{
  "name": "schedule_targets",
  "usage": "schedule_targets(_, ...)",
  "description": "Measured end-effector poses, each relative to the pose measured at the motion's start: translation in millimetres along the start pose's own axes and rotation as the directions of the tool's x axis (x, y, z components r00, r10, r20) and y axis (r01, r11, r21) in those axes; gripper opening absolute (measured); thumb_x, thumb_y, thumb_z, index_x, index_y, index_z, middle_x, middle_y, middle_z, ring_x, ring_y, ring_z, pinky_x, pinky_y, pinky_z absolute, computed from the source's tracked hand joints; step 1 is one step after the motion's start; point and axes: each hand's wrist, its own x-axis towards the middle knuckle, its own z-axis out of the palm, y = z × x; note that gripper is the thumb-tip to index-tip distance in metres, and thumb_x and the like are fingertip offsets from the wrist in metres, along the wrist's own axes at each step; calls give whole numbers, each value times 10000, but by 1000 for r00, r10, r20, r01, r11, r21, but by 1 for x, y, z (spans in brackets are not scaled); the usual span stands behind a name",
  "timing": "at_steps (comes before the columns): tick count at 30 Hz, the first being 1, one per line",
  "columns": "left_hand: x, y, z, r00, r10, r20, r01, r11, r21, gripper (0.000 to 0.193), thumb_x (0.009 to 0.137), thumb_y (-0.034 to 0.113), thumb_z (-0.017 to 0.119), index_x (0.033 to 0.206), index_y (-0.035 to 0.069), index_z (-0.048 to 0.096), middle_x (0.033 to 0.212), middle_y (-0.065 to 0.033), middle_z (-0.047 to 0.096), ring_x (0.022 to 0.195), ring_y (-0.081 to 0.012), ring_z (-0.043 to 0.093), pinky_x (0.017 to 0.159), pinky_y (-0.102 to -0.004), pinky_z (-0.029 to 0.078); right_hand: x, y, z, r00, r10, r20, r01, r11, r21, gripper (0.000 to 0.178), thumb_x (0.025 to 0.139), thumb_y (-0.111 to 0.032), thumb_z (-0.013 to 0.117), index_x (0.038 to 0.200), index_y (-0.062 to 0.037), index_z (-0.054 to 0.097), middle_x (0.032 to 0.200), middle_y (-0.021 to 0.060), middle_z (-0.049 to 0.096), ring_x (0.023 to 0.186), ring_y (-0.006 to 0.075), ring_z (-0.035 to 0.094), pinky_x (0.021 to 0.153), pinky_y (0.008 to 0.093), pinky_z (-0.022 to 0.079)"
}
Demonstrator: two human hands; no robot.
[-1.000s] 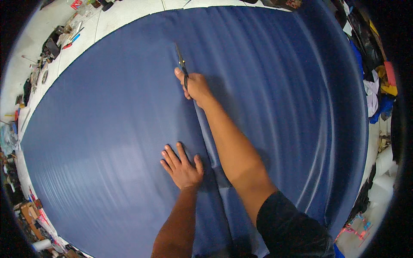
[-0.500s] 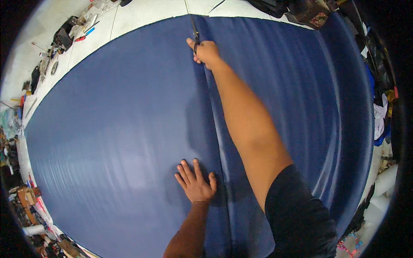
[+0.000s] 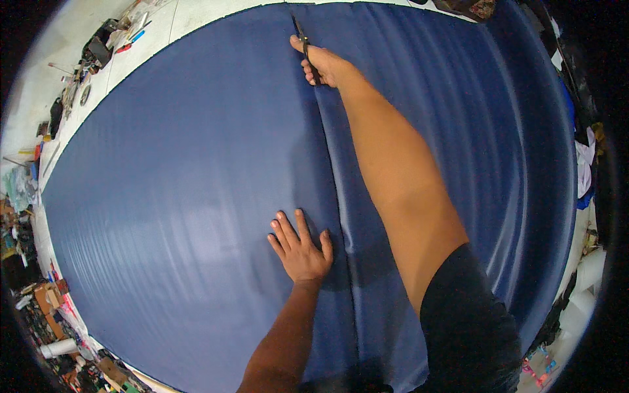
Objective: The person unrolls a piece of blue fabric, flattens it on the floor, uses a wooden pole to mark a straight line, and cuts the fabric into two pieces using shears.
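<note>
A large sheet of smooth dark-blue material (image 3: 170,164) spreads out under both hands. A long, nearly straight split runs through it from the near side toward the far edge. Close to that far edge, my right hand (image 3: 325,67) is closed around the handles of black scissors (image 3: 304,43). Their blades point away along the line of the split; how far apart the blades are is too small to tell. My left hand (image 3: 303,254) lies flat on the sheet, fingers spread, just left of the split.
The sheet's right part has long folds. Tools, among them a blue-handled one (image 3: 137,36), lie on the pale surface at the far left. Boxes and a white roll (image 3: 59,348) sit at the near left; white rolls (image 3: 590,272) stand at the right.
The whole view has shifted, so the sheet's far edge and my left hand appear higher. My right hand has tilted and the scissors sit slightly farther from the far edge.
</note>
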Motion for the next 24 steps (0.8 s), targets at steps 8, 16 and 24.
schedule_targets(8,-5,-6,6,1000,10,-24,-11,1000,-27,727,882,419,554,1475,56,345,1548,-290,207,1443,-471,161,1146,-618,102,26,-12,4,999,-36,-31,36,999,-7,684,735,-749,662,792,-80,534,654,3,483,562,119,492,525,260,457)
schedule_targets(16,-6,5,3,999,35,5,-35,999,-28,734,870,416,562,1474,58,350,1545,-297,207,1446,-469,154,1149,-619,90,60,-5,9,909,-256,-329,237,967,-98,548,855,-573,668,688,-66,545,614,40,551,514,128,516,487,272,437)
schedule_targets(24,-8,-4,0,1000,-19,-9,18,998,-58,732,871,428,565,1474,68,357,1540,-300,217,1438,-475,174,1146,-621,104,-247,169,13,860,-169,-482,133,985,-109,417,902,-262,700,1176,3,529,1025,76,582,906,152,586,773,262,511)
